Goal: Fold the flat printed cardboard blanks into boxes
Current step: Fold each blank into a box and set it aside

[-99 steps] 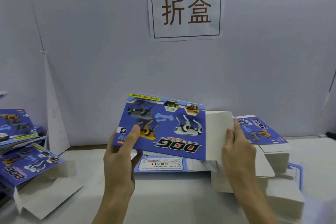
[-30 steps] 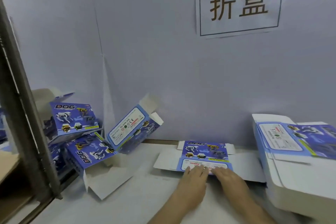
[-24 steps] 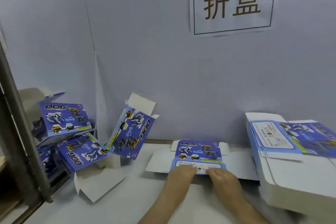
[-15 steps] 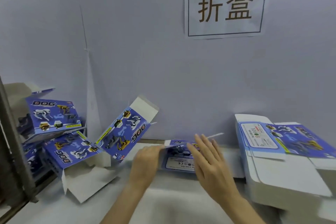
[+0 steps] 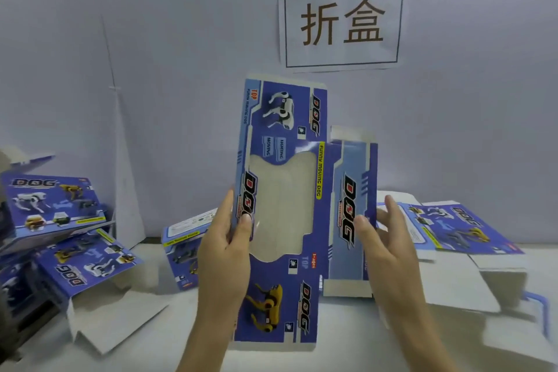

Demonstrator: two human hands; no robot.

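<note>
Blue windowed printed cardboard blank [image 5: 280, 220], upright above white table [image 5: 169, 341], not yet squared: left hand [image 5: 225, 254] and right hand [image 5: 383, 248] fingers pinching its side edges; several boxes [image 5: 54, 205] folded left, flat stack [image 5: 453, 229] awaiting right.

Pale lavender wall [image 5: 181, 39] ran behind, white paper sign [image 5: 342, 21] with two brown characters in a black frame hung on it, white tabletop [image 5: 169, 338] lay below, light was soft and even

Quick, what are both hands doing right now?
Left hand: grips the cardboard blank at its left edge.
Right hand: pinches the same blank's right edge.
</note>
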